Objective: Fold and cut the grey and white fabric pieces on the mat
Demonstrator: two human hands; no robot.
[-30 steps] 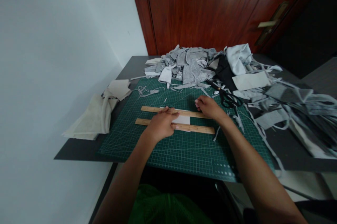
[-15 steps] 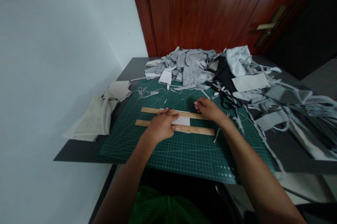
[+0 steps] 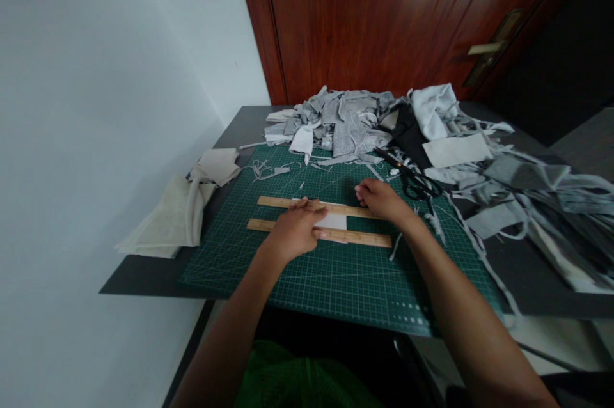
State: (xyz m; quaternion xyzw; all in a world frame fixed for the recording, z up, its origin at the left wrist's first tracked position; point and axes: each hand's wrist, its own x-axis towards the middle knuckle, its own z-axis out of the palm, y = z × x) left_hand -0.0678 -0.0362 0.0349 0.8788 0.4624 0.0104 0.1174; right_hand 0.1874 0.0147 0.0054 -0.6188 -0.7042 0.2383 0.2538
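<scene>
Head camera: from where I stand, the left hand [image 3: 295, 229] lies palm down with its fingers apart, spanning two wooden rulers, the far ruler [image 3: 354, 210] and the near ruler [image 3: 357, 237]. Beneath them, a white rectangular piece [image 3: 332, 221] sits on the green cutting mat [image 3: 336, 283], showing between the rulers. The right hand [image 3: 381, 198] is curled, fingers drawn together, by the far ruler's right end; I cannot tell whether it pinches anything. Black-handled scissors [image 3: 418, 184] lie just beyond it, near a heap of grey fabric scraps [image 3: 349, 130].
</scene>
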